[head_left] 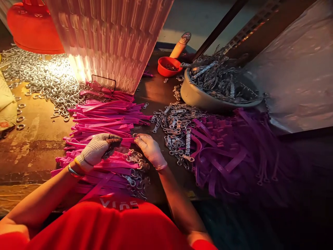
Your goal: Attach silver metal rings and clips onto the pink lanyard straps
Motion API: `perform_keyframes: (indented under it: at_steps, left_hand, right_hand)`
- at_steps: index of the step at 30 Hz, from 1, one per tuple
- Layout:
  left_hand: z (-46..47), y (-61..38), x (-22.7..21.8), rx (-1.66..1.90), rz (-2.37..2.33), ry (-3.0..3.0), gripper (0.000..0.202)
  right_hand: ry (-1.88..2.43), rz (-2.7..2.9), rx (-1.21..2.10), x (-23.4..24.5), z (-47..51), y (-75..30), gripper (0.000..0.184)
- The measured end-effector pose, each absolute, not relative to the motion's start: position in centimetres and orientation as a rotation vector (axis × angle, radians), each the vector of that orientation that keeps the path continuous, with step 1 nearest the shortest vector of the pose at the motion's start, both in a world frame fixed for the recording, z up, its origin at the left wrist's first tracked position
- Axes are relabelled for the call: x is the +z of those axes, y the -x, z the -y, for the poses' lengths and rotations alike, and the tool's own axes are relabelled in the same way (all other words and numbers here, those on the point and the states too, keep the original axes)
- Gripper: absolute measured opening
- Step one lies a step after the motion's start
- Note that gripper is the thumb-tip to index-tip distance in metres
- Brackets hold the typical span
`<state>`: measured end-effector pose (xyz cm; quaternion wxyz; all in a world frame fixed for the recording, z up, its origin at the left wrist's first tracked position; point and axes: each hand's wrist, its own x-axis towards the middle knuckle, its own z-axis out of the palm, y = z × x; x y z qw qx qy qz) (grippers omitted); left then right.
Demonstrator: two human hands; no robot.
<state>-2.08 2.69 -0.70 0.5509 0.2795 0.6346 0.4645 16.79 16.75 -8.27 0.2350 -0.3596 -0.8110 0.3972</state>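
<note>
In a white dotted glove, my left hand (94,150) is closed around dark, rusty-looking pliers (113,141). My right hand (150,149), in a thin white glove, pinches a small metal ring (135,135) between thumb and fingertips. A pink strap (127,140) shows in the gap between both hands; whether the ring is joined to it I cannot tell. Beneath my hands lies a long row of pink straps (104,119), stacked side by side. Metal rings and links (137,159) hang at the right ends of the nearer straps.
Loose rings (52,78) are heaped at the left under a red lamp (33,27). A ribbed translucent panel (109,38) stands behind the straps. At right are metal chain links (175,128), purple straps (229,152) and a full basin (194,92). A small red bowl (163,69) sits farther back.
</note>
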Motion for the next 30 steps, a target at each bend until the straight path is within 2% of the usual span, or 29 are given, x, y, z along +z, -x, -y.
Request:
perform_keyframes:
  at_steps: [2,5,8,11,14,20,30]
  left_hand:
    - [-2.8,1.7,-0.9,1.121,-1.64,-0.817,0.027]
    - [-3.0,0.5,-1.0,1.116,-1.735,-1.169,0.04]
    - [-2.9,-0.2,-1.0,1.096,-1.657,-1.39,0.038]
    - [-1.8,0.2,-0.8,1.093,-1.665,-1.274,0.027]
    - [0.0,0.9,-0.2,1.137,-1.56,-0.944,0.031]
    - [3.4,0.2,1.5,1.257,-1.407,-0.758,0.034]
    - [5.8,-1.6,0.9,1.399,-1.585,-0.837,0.035]
  right_hand:
    - [0.959,2.131,1.14,-8.0,-15.7,-16.7,0.03]
    - [0.865,1.994,1.374,-6.0,-13.0,-16.8,0.032]
    - [0.788,1.985,1.49,-3.4,-10.7,-17.3,0.033]
    - [0.713,2.119,1.196,-1.5,-9.7,-18.2,0.03]
    - [0.651,2.343,0.963,-0.9,-9.2,-18.7,0.027]
    - [0.527,2.568,0.871,-1.4,-7.7,-17.1,0.033]
    - [0.632,2.579,0.633,-0.2,-4.7,-16.5,0.021]
